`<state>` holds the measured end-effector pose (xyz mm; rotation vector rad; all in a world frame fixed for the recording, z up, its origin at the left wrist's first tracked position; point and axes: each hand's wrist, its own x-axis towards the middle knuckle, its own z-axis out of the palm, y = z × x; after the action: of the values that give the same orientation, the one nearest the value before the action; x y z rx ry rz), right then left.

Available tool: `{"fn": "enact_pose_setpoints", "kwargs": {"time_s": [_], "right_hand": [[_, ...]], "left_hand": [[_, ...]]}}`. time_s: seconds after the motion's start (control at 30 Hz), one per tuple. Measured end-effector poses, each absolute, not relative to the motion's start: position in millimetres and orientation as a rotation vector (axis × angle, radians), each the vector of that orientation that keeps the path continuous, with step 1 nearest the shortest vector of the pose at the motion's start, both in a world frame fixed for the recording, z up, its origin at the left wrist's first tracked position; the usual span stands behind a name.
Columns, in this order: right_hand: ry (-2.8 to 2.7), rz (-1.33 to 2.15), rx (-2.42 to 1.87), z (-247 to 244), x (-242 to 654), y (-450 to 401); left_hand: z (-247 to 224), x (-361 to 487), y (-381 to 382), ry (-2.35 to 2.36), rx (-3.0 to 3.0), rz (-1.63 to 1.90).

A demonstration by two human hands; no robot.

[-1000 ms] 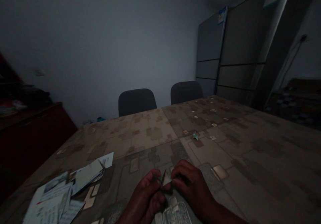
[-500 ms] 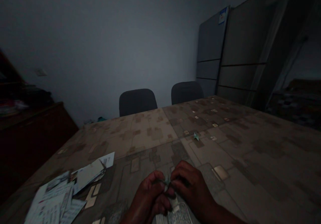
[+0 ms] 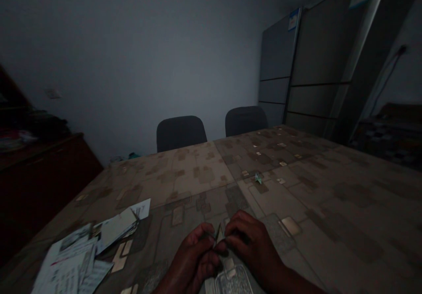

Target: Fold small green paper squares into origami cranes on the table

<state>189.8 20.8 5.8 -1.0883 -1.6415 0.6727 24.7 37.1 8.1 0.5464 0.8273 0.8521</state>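
Note:
Close to the near edge of the table, my left hand (image 3: 198,252) pinches a small folded piece of paper (image 3: 218,232) between thumb and forefinger. My right hand (image 3: 252,241) is closed at the paper's right side, its fingertips pressed together there. The paper looks thin and pointed at the top; its lower part is hidden by my fingers. Farther back on the table stands a small green-and-white folded paper figure (image 3: 257,178), apart from both hands.
Several loose paper sheets and cards (image 3: 70,263) lie in a pile at the left. The table (image 3: 316,259) has a patterned brown cover. Two dark chairs (image 3: 180,133) stand at its far side, with a tall cabinet (image 3: 316,74) at the right and a wooden cupboard (image 3: 49,166) at the left.
The fingers have shifted slightly around the small paper, which now shows a narrow upright point between them. The paper pile and the folded figure stay in place.

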Motion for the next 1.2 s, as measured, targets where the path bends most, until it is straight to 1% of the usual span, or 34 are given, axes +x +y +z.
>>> {"fn": "enact_pose_setpoints", "kwargs": {"time_s": [0.27,0.6,1.2], "right_hand": [[-1.654,0.658,-1.095,8.4,189.9,20.2],[-1.637,0.665,-1.102,9.0,191.6,20.4],[-1.652,0.675,-1.069,1.7,191.6,19.7]], "left_hand": [[1.6,27.6,36.0,0.888,0.802,0.855],[6.8,25.6,36.7,0.837,0.717,0.941],[10.9,28.6,34.2,0.900,0.761,0.948]]}}
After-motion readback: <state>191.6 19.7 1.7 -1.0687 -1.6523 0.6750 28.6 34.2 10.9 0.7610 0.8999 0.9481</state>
